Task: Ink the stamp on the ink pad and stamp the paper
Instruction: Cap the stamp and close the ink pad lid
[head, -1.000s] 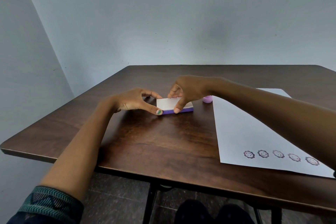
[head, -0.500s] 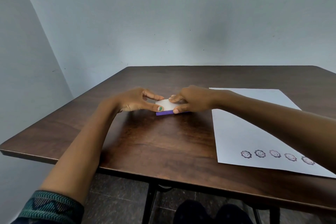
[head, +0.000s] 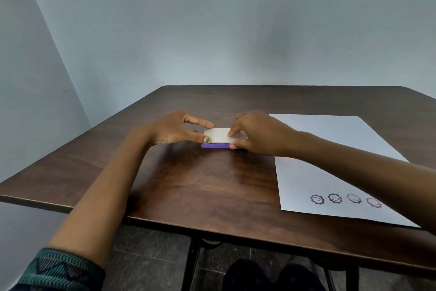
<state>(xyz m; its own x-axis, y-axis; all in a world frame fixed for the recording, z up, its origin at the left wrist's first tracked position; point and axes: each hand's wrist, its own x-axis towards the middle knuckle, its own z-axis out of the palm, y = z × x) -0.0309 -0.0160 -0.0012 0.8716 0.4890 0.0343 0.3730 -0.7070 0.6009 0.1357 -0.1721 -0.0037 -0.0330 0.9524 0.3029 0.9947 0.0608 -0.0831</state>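
The ink pad (head: 218,137), a flat box with a white lid and a purple base, lies on the brown table (head: 212,184) near its middle. My left hand (head: 174,131) grips its left end between thumb and forefinger. My right hand (head: 257,133) holds its right end, fingertips on the lid and thumb at the base. A white sheet of paper (head: 330,149) lies to the right, with a row of several purple smiley stamp marks (head: 335,198) near its front edge. The stamp is hidden in this view.
The table's front edge runs close to me, with dark floor tiles (head: 146,250) and table legs below. A pale wall stands behind the table and along the left side.
My right hand has slid down lower over the pad's right end and now hides the small pink stamp that showed behind it a second ago. My left hand has stayed at the pad's left end.
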